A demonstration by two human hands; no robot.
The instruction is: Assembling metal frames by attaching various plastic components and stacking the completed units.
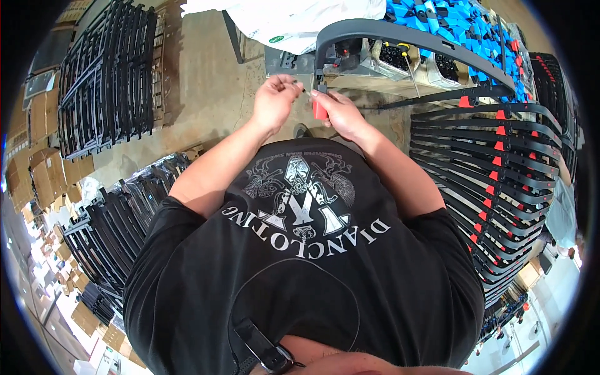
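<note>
Right hand point(340, 112), at 12 o'clock of the view: fingers clamped around a red-handled tool point(319, 110) held upright. Left hand point(274, 100), just beside it at its 9 o'clock: fingertips pinched together on a small dark part point(302, 89), too small to identify. The tool tip and the part meet at the lower end of a grey curved trim strip point(400, 34), which arches from 12 toward 2 o'clock over the worktop point(350, 81). Beyond the strip, at 1 o'clock: a heap of blue clips point(450, 19). At 3 o'clock: a stack of black curved strips with red clips point(500, 169). At 9 to 10 o'clock: more stacked black strips point(106, 81) on the floor point(206, 94).
</note>
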